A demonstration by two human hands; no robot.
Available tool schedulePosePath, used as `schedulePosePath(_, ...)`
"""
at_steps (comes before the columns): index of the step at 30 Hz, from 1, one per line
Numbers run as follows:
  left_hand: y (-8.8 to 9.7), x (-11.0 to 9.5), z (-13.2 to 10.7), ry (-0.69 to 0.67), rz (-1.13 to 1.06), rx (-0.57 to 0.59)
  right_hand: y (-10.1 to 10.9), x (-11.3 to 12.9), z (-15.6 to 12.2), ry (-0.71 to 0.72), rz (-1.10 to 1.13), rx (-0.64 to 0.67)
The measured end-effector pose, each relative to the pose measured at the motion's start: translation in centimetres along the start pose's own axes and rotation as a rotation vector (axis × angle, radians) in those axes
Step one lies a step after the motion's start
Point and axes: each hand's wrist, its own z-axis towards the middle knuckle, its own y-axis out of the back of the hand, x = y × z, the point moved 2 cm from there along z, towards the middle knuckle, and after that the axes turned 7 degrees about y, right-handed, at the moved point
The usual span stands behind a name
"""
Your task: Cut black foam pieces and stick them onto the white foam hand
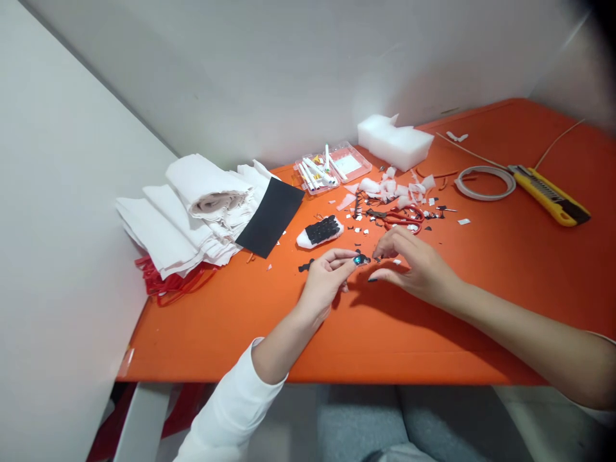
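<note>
My left hand (326,280) rests on the orange table (231,321) and pinches a small dark bluish piece (359,260) between its fingertips. My right hand (414,262) is just to the right, fingers curled, its fingertips meeting at the same small piece. Just behind the hands lies a white foam shape covered with black strips (319,231). Red-handled scissors (399,217) lie beyond my right hand among white and black scraps (392,190).
A pile of white fabric (192,212) with a black sheet (270,217) sits at the left, red straps (166,282) under it. A clear marker case (332,167), white foam block (393,142), tape coil (485,183) and yellow utility knife (551,194) lie at the back.
</note>
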Motion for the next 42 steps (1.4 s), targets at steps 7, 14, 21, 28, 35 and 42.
schedulePosePath(7, -0.54, 0.19, -0.22, 0.062, -0.098, 0.026, -0.18, 0.21, -0.14, 0.042, -0.092, -0.048)
schedulePosePath(14, -0.59, 0.27, -0.27, 0.039, -0.077, 0.021, -0.09, 0.34, -0.14, 0.044, -0.071, -0.056)
schedulePosePath(21, -0.35, 0.27, -0.25, -0.003, -0.001, -0.008, -0.07, 0.28, 0.07, -0.074, 0.018, -0.029)
schedulePosePath(28, -0.16, 0.03, -0.34, -0.029, 0.061, -0.039, 0.14, 0.08, 0.31, -0.225, 0.179, -0.056)
schedulePosePath(35, -0.33, -0.24, -0.53, -0.067, 0.068, 0.040, 0.30, -0.12, 0.31, -0.304, 0.196, -0.075)
schedulePosePath(42, -0.40, -0.61, -0.73, -0.116, 0.101, 0.049, -0.30, -0.41, 0.05, -0.474, 0.601, 0.036)
